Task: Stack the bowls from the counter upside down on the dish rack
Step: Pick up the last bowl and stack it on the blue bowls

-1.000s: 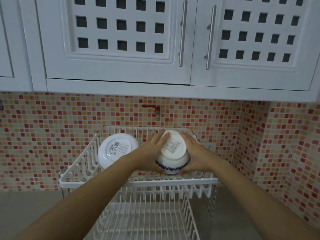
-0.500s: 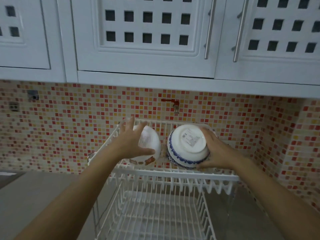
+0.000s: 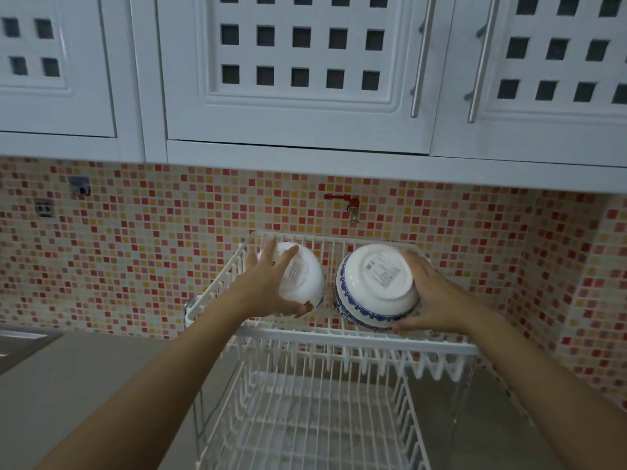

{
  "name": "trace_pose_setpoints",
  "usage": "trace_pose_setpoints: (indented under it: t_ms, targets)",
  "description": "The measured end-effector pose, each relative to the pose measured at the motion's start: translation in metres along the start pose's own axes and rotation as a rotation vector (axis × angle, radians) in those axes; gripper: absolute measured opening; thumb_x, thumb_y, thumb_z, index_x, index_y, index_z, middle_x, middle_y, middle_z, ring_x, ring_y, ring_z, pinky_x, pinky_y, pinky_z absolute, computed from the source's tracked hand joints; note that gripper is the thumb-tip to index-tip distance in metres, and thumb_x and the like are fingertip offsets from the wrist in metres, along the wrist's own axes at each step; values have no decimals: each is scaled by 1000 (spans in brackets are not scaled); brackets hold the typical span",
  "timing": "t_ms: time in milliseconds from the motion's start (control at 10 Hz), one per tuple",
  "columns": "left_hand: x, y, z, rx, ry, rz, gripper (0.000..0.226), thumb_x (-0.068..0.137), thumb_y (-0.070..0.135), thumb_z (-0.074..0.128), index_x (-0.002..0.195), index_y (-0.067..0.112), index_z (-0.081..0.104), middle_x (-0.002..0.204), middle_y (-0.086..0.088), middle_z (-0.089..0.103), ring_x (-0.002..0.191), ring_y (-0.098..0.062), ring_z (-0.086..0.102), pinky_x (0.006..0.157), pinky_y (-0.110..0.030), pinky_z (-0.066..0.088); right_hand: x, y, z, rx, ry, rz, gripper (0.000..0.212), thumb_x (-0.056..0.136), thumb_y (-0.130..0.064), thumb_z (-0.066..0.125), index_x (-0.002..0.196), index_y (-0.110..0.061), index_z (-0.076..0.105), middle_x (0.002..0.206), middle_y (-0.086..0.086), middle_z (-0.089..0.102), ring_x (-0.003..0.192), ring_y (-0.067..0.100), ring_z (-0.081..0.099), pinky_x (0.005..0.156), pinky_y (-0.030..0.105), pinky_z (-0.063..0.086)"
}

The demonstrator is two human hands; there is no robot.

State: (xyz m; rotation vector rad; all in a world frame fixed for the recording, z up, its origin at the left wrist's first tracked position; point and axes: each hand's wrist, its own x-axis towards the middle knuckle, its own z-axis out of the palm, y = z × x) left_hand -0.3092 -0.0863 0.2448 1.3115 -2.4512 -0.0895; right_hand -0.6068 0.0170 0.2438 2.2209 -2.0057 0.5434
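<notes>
Two upturned bowls sit side by side in the top tier of the white wire dish rack [image 3: 342, 337]. The white bowl with a small red-brown motif [image 3: 305, 279] is on the left, its base toward me. My left hand [image 3: 271, 283] wraps its left side. The blue-and-white patterned bowl [image 3: 373, 290] is on the right, label on its base showing. My right hand [image 3: 427, 296] grips its right side, thumb under the rim. A small gap separates the two bowls.
The rack's lower tier [image 3: 305, 418] is bare wire. Grey counter [image 3: 84, 385] spreads left, with a sink edge [image 3: 20, 340] at far left. White cabinets [image 3: 298, 72] hang low overhead. Mosaic tile wall [image 3: 135, 249] stands behind, with a small red tap [image 3: 349, 201].
My left hand left the blue-patterned bowl and went to the white bowl on the left. My right hand stayed on the blue-patterned bowl. The view shifted left.
</notes>
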Motion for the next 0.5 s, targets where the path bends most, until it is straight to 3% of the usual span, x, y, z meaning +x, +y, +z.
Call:
trace_pose_setpoints:
  t_ms: [100, 200, 300, 400, 500]
  targets:
    - [0, 0, 0, 26, -9, -2, 115, 66, 61, 71, 149, 37, -5, 158, -5, -22, 144, -42, -15, 112, -62, 18, -1, -1, -2, -36, -6, 18, 138, 49, -68, 77, 147, -31, -13, 158, -14, -10, 146, 11, 2, 117, 45, 24]
    - [-1, 2, 0, 50, -16, -10, 115, 64, 70, 64, 146, 42, -11, 156, -4, -27, 142, -42, -22, 110, -69, 12, 2, -2, -1, -46, 22, 10, 137, 47, -81, 69, 149, -29, -7, 160, -10, -2, 147, 11, 3, 118, 48, 21]
    - [-3, 5, -3, 51, 5, -6, 113, 66, 74, 59, 147, 39, -11, 157, -5, -26, 142, -40, -23, 111, -66, 6, 3, 1, -1, -63, 60, 14, 128, 52, -88, 58, 149, -30, -1, 159, -8, 8, 146, 14, 12, 116, 51, 23]
    - [-6, 8, -12, 52, 90, 35, 100, 80, 69, 46, 151, 23, -7, 159, -8, -17, 146, -34, -15, 119, -54, 3, -2, -6, -13, -123, 76, 48, 106, 71, -82, 38, 151, -23, 1, 161, -1, 2, 148, 16, 4, 120, 44, 5]
    - [-5, 9, -20, 50, 159, 77, 85, 90, 60, 34, 151, 14, -3, 160, -8, -10, 148, -29, -9, 121, -48, 4, -3, -22, -21, -129, 136, 70, 95, 81, -74, 29, 151, -16, 2, 161, 4, 1, 148, 18, 4, 118, 40, 5]
